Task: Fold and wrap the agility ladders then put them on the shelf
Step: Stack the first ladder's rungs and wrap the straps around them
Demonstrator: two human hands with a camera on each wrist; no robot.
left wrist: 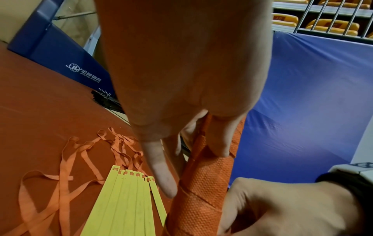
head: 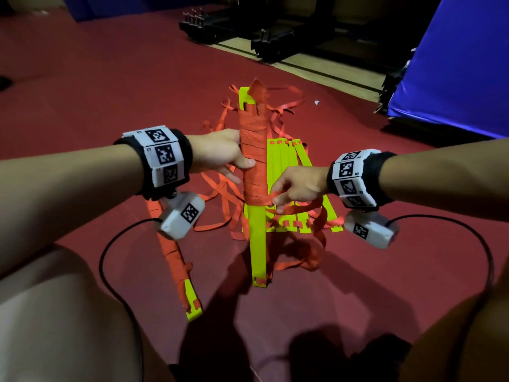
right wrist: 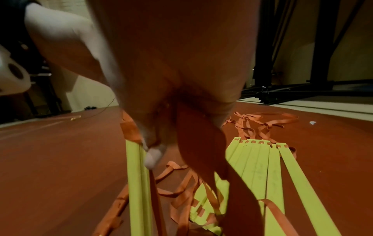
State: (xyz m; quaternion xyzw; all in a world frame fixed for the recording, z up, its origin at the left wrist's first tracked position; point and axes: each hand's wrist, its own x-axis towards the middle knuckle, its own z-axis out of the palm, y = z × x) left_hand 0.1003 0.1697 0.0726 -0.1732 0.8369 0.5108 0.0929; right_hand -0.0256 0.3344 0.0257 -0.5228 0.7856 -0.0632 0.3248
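Bundle of yellow-green plastic rungs half wound in orange webbing strap [head: 254, 161], held upright above the red floor [head: 82, 86], gripped mid-length by the left hand [head: 220, 154], strap's loose end pinched at the lowest wrap by the right hand [head: 296, 187], unwrapped yellow-green rungs with loose orange straps [head: 286, 172] lying flat behind.

both forearms are bare. just behind the left hand [head: 217, 153] sits a black wristband [head: 154, 161] faced with white panels printed with black square codes. the right hand [head: 300, 186] has a matching band [head: 355, 180]. under each wrist hangs a white coded camera block trailing a black cable.
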